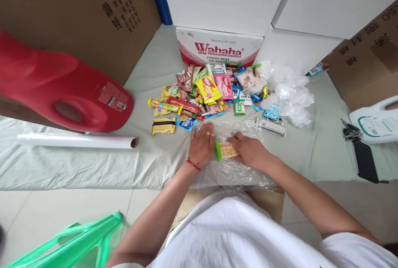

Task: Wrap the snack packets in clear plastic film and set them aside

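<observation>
A sheet of clear plastic film [245,172] is spread over the cloth-covered table in front of me. On it lies a small snack packet [228,150] with a green end and a see-through middle. My right hand [250,151] grips the packet's right end, thumb and fingers closed round it. My left hand [202,146] lies flat on the film just left of the packet, fingers stretched out. Beyond my hands is a heap of wrapped snacks, with a yellow packet [209,89] and a pink packet [224,86] near its top.
Crumpled clear plastic [290,94] sits right of the heap. A Wahaba carton [219,48] stands behind. At left are a red jug [77,90] and a white roll [77,140]. Keys [352,130], a black case [366,160] and a white bottle [377,121] lie at right.
</observation>
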`<state>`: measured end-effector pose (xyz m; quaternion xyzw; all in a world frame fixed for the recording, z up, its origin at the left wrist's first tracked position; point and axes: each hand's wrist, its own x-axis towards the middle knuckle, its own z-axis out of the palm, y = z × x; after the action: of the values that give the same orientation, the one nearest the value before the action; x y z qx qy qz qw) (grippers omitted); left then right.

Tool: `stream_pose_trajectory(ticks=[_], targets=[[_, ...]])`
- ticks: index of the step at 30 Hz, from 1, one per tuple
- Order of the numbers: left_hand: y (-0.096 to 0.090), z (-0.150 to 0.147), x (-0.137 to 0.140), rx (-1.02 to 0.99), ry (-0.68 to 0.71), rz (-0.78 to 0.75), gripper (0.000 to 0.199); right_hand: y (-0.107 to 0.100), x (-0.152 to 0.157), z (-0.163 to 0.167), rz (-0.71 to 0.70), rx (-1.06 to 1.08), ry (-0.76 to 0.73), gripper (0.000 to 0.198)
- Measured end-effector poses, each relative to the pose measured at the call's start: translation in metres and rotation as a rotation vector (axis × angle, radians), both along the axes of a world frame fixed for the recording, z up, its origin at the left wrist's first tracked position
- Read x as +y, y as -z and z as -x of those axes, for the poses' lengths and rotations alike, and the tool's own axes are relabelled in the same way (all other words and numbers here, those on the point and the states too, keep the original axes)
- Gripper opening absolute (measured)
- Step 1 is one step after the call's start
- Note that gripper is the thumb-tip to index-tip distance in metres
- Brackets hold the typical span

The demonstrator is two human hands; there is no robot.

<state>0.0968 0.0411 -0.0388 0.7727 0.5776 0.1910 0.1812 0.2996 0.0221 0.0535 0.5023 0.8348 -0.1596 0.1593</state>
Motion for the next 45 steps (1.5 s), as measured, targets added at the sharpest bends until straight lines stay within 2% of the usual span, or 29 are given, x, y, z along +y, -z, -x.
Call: stream_pose_trajectory(ticks=[4,8,10,12,14,16,17,19,21,22,25,27,29,31,33,35,36,37,39,40,42,43,44,45], targets=[[0.006,0.001,0.002,-0.041,-0.013,-0.021,0.051,-0.003,0.001,0.0,0.032,-0.008,-0.002,0.047],[0.005,-0.001,0.004,-0.055,-0.038,-0.062,0.047,-0.006,-0.002,-0.004,0.032,0.059,0.052,0.075],[-0.001,0.003,0.001,-0.068,-0.044,-0.146,0.043,-0.007,-0.013,-0.018,-0.058,0.196,0.035,0.081],[-0.01,0.012,-0.008,-0.079,-0.008,-0.296,0.037,-0.006,-0.035,-0.04,-0.193,0.362,-0.031,0.069],[-0.019,0.026,-0.024,-0.108,0.116,-0.456,0.038,0.0,-0.064,-0.066,-0.298,0.489,-0.125,0.059],[-0.026,0.043,-0.046,-0.157,0.371,-0.528,0.048,0.013,-0.095,-0.09,-0.336,0.533,-0.211,0.067],[-0.027,0.051,-0.057,-0.164,0.53,-0.509,0.055,0.022,-0.109,-0.1,-0.338,0.515,-0.244,0.066],[-0.024,0.065,-0.077,-0.107,0.769,-0.42,0.068,0.043,-0.129,-0.116,-0.382,0.476,-0.268,0.051],[-0.016,0.076,-0.089,0.016,0.868,-0.335,0.074,0.062,-0.136,-0.125,-0.432,0.481,-0.227,0.042],[-0.012,0.08,-0.092,0.074,0.875,-0.315,0.071,0.068,-0.136,-0.128,-0.435,0.507,-0.193,0.039],[-0.005,0.086,-0.093,0.132,0.826,-0.308,0.049,0.069,-0.118,-0.133,-0.277,0.642,-0.088,0.029],[-0.007,0.087,-0.088,0.05,0.771,-0.278,0.037,0.057,-0.098,-0.133,-0.098,0.727,0.031,0.029],[-0.013,0.086,-0.081,-0.106,0.687,-0.164,0.025,0.042,-0.075,-0.131,0.069,0.794,0.185,0.032],[-0.02,0.084,-0.072,-0.253,0.51,0.046,0.019,0.03,-0.05,-0.128,0.192,0.847,0.318,0.036],[-0.025,0.081,-0.058,-0.367,0.273,0.291,0.023,0.027,-0.025,-0.124,0.265,0.862,0.416,0.039],[-0.026,0.076,-0.04,-0.473,0.028,0.467,0.031,0.027,-0.003,-0.121,0.259,0.765,0.483,0.038],[-0.025,0.073,-0.032,-0.507,-0.078,0.499,0.033,0.027,0.006,-0.119,0.219,0.657,0.498,0.035],[-0.025,0.071,-0.024,-0.507,-0.178,0.487,0.032,0.027,0.013,-0.118,0.155,0.518,0.502,0.03],[-0.026,0.068,-0.012,-0.402,-0.359,0.342,0.033,0.022,0.024,-0.112,-0.025,0.231,0.495,0.023],[-0.029,0.067,-0.01,-0.333,-0.432,0.219,0.034,0.018,0.028,-0.108,-0.119,0.129,0.485,0.022],[-0.037,0.065,-0.015,-0.253,-0.53,-0.103,0.035,0.01,0.035,-0.096,-0.267,0.06,0.443,0.026],[-0.042,0.062,-0.021,-0.252,-0.529,-0.276,0.031,0.007,0.039,-0.088,-0.301,0.082,0.4,0.029],[-0.047,0.058,-0.029,-0.267,-0.471,-0.427,0.026,0.007,0.044,-0.079,-0.306,0.12,0.342,0.031],[-0.051,0.053,-0.037,-0.281,-0.353,-0.546,0.023,0.008,0.05,-0.069,-0.291,0.157,0.281,0.032]])
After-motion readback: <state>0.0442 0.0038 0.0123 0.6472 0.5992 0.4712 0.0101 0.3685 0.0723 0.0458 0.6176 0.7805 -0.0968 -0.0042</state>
